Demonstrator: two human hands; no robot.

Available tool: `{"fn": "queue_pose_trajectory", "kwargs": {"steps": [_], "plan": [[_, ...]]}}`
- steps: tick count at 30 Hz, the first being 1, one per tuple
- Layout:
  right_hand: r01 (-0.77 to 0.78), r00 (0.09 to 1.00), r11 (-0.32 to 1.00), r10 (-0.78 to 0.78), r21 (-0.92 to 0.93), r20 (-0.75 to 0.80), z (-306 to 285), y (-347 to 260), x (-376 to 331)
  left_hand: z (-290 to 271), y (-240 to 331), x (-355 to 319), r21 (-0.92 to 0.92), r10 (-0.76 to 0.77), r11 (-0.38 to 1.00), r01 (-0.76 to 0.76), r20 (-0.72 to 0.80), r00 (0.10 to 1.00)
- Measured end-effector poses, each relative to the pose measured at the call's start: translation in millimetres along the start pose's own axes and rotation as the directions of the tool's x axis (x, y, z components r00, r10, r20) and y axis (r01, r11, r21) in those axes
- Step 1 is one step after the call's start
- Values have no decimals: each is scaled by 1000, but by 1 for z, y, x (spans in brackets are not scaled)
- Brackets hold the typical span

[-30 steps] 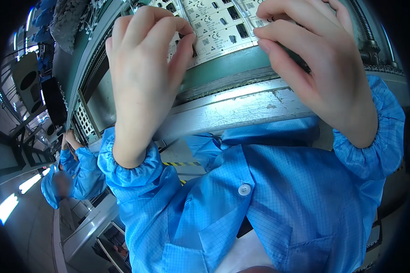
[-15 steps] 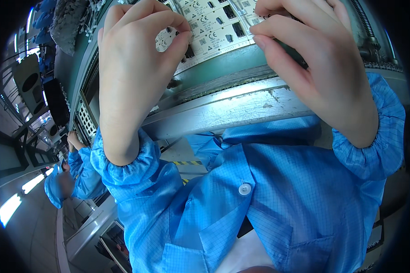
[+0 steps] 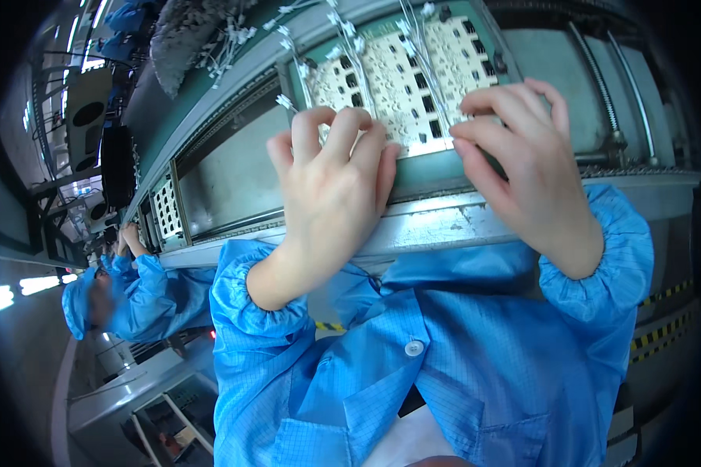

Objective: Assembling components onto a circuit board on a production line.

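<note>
A panel of pale circuit boards [image 3: 397, 101] with rows of black components lies in a green carrier [image 3: 420, 175]. Thin white wires [image 3: 427, 62] with small white connectors run across it from the far side. My left hand [image 3: 331, 171] is closed over the panel's near left part, fingers curled down and thumb by its near edge; what its fingertips hold is hidden. At the near right part, my right hand [image 3: 533, 156] pinches thumb and forefinger together at the near end of a white wire, its other fingers bent above the board.
A metal rail [image 3: 436, 222] runs along the near side. A threaded rod [image 3: 596, 82] crosses the line at right. Bundled white wires [image 3: 226, 47] lie at far left. Another carrier with a pale board [image 3: 166, 208] sits farther left, near a co-worker in blue [image 3: 160, 300].
The view has shifted, showing more of the panel and line. My left hand's fingers have curled in from a rounded thumb-and-finger pose. My right hand keeps its pinch at the panel's near right.
</note>
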State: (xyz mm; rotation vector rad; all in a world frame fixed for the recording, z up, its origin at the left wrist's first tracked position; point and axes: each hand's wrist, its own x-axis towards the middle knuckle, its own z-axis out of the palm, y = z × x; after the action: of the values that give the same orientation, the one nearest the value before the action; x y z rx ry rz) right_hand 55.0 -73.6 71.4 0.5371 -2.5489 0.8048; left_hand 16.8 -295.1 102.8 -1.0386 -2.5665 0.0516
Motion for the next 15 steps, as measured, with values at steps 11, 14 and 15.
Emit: {"fn": "queue_pose_trajectory", "kwargs": {"steps": [11, 14, 15], "plan": [[52, 993, 989, -37, -137, 108, 6, 36, 159, 19, -84, 23, -471, 10, 880, -58, -104, 995], [43, 992, 980, -18, -193, 127, 45, 58, 179, 39, -131, 27, -392, -143, 920, 5, -322, 936], [20, 997, 982, -7, -189, 73, 55, 59, 181, 42, -142, 22, -422, -180, 906, 28, -325, 928]]}}
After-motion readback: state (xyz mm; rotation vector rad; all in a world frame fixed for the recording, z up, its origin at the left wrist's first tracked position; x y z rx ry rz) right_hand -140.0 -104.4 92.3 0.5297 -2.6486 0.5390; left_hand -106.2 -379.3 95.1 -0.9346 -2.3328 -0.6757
